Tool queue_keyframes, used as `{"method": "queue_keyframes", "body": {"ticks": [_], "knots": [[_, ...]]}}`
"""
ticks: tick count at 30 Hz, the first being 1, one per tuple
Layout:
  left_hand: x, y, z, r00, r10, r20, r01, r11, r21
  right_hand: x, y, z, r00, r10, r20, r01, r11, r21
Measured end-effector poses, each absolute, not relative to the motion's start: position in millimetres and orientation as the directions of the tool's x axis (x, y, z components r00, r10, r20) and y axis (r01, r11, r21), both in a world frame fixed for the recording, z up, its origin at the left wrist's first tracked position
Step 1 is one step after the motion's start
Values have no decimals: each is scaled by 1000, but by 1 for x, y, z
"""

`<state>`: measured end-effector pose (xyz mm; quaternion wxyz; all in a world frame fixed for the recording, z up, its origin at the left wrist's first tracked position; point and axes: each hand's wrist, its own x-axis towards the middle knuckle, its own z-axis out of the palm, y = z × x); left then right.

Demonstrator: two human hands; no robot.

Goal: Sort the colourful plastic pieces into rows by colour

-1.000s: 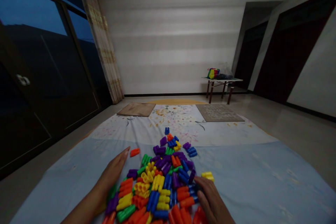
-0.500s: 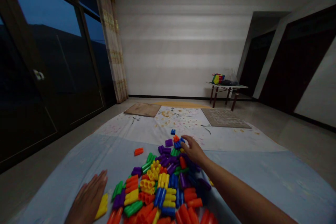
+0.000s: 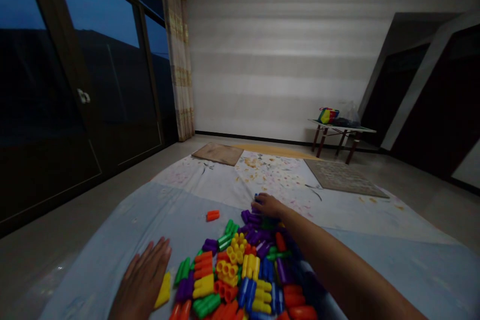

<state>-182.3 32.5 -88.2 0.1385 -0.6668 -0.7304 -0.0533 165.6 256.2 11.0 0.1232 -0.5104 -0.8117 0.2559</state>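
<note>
1. Watching the head view from my station: the right hand (image 3: 267,205) is at the far tip of the pile of plastic pieces (image 3: 234,262), its forearm (image 3: 330,255) crossing above the pile's right flank. The pile lies on the cloth (image 3: 157,210), colours mixed, near the camera.
2. Step in hand, as I judge it: handling the pieces at that far tip. I would bring the fingers down low behind them, close to the cloth, so none slips past the fingertips.
3. Clearance: I would raise the elbow slightly; a dragging forearm could scatter outer pieces or rumple the cloth.
4. Pressure: light and even. The joined tubes look smooth, so I expect them to slide easily over one another.
5. Right grip: fingers bent, roughly half closed by my reading. A blue piece (image 3: 256,195) shows at the fingertips; purple pieces (image 3: 252,216) lie just below. Palm hidden, so I cannot tell whether anything is held.
6. Left grip: the left hand (image 3: 144,277) is flat, fingers extended, nothing visibly held. A yellow piece (image 3: 163,291) is just beside its inner edge; contact unclear.
7. Outlier: an orange piece (image 3: 212,215) sits alone on the cloth, left of the far tip, apart from both hands.
</note>
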Motion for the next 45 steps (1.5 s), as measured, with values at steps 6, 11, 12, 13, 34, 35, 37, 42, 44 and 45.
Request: {"method": "queue_keyframes", "body": {"ticks": [6, 11, 12, 13, 34, 35, 37, 42, 44, 45], "knots": [[-165, 31, -69, -125, 976, 180, 972, 157, -176, 205, 188, 38, -755, 656, -17, 447, 495, -745], [-165, 34, -66, -153, 981, 123, 968, 174, -182, 252, 203, 32, -366, 929, 61, 641, 299, -707], [-167, 35, -67, -157, 979, 129, 969, 178, -169, 259, 206, 25, -311, 949, 45, 678, 255, -690], [-168, 36, -69, -164, 978, 132, 971, 184, -156, 264, 205, 18, -285, 959, 17, 702, 220, -678], [-170, 33, -85, -88, 932, 351, 982, 141, -127, 33, 175, 34, -714, 686, -137, 668, 610, -426], [-170, 33, -84, -82, 934, 349, 983, 133, -127, 40, 172, 36, -729, 664, -167, 662, 619, -422], [-168, 34, -81, -94, 938, 335, 978, 149, -142, 64, 165, 43, -767, 612, -193, 622, 635, -458], [-159, 35, -67, -154, 963, 223, 958, 201, -206, 178, 151, 50, -668, 720, 190, 488, 616, -619], [-157, 36, -62, -159, 969, 188, 958, 197, -209, 236, 145, 38, -484, 844, 232, 585, 509, -631], [-156, 36, -60, -161, 970, 181, 958, 197, -209, 264, 142, 28, -405, 886, 228, 623, 449, -640]]}}
